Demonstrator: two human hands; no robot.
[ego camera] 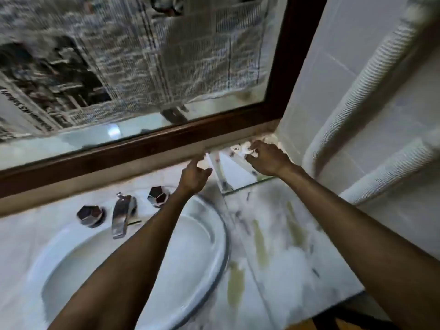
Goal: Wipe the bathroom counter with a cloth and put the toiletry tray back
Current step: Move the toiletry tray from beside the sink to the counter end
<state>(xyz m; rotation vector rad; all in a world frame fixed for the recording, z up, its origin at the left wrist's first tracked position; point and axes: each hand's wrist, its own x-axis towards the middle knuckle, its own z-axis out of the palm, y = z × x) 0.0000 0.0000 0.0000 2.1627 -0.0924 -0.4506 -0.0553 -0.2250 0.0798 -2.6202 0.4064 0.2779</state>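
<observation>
Sink (133,246): beneath the left forearm.
Tray (238,169): between the hands.
Right hand (266,158): fingers curled round its far rim.
Left hand (194,177): at its left edge, grasp unclear.

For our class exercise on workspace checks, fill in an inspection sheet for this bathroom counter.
Surface: marble counter, yellowish streaks on it.
Job's things: clear tray in the back corner, blurred; cloth not seen.
Clutter: nothing seen.
Grips: left hand and right hand reach to the tray; hold unclear.
Cables: nothing seen.
Surroundings: sink, tap, mirror covered with newspaper, towels by the tiled wall.
</observation>
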